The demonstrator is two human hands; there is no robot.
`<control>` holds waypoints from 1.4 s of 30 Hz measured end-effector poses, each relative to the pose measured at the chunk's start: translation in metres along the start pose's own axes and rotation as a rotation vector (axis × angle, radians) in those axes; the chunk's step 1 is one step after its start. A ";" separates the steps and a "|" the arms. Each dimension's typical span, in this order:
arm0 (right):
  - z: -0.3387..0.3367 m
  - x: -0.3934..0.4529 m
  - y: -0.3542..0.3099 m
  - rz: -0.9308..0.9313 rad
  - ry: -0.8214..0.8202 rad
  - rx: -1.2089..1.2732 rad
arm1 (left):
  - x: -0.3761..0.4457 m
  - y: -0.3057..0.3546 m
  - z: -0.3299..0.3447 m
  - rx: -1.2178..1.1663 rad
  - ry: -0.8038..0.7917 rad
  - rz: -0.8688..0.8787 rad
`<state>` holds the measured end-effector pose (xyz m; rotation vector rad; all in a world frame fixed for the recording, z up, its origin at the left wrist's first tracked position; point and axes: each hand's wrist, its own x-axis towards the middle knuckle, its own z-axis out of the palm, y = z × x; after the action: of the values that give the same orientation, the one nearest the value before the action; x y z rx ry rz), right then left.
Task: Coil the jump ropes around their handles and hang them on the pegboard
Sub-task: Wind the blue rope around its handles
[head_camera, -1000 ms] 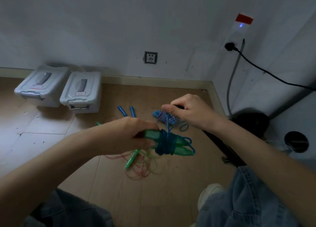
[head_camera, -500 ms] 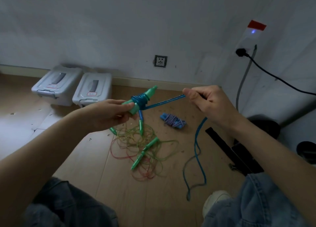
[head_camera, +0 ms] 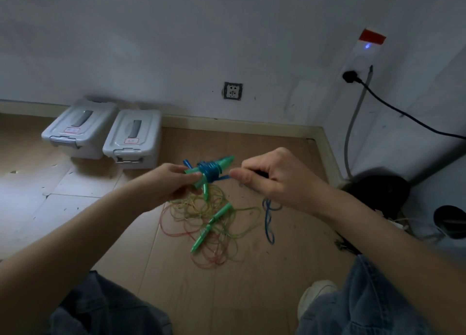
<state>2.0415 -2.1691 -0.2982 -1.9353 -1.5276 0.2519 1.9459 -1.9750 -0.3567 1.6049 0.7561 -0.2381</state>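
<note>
Above the wooden floor (head_camera: 126,234), the left hand (head_camera: 164,183) gripped the green handles (head_camera: 216,167), blue rope (head_camera: 210,172) wound round them; the right hand (head_camera: 274,176) pinched the rope's free length; another jump rope (head_camera: 214,223) lay tangled below.

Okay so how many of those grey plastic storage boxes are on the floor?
2. Both sit side by side against the back wall, left of the hands: the left box and the right box. Any others would be out of view.
</note>
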 end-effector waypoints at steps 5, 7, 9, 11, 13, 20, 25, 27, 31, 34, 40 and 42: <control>-0.011 -0.001 0.009 0.060 0.079 -0.038 | -0.008 0.001 0.023 0.582 -0.072 0.239; -0.017 -0.001 0.013 0.074 0.117 -0.033 | -0.018 0.008 0.025 0.757 -0.098 0.382; -0.019 -0.001 0.016 0.085 0.120 -0.023 | -0.030 0.016 0.030 0.871 -0.155 0.534; -0.019 0.001 0.019 0.112 0.109 -0.014 | -0.044 0.024 0.036 0.891 -0.245 0.674; -0.018 0.001 0.022 0.155 0.096 -0.003 | -0.055 0.032 0.038 0.872 -0.301 0.782; -0.015 -0.002 0.028 0.253 0.063 0.292 | -0.070 0.047 0.020 0.623 -0.251 0.965; -0.003 -0.006 0.027 0.338 -0.034 0.414 | -0.061 0.045 0.012 0.350 -0.095 0.879; 0.000 -0.008 0.025 0.361 -0.056 0.349 | -0.050 0.040 0.009 0.216 0.047 0.743; 0.000 -0.011 0.013 0.294 -0.198 0.211 | -0.029 0.026 0.003 0.417 0.360 0.577; -0.009 -0.010 0.010 0.240 -0.070 0.124 | -0.027 0.017 0.003 0.716 0.356 0.570; -0.024 -0.005 0.018 0.234 0.007 0.001 | -0.037 0.016 0.025 0.927 0.099 0.767; -0.026 -0.006 0.022 0.257 0.025 -0.015 | -0.043 0.024 0.025 0.927 -0.028 0.867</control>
<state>2.0712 -2.1867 -0.2928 -2.1382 -1.2660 0.3259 1.9336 -2.0131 -0.3185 2.6345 -0.1939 0.0484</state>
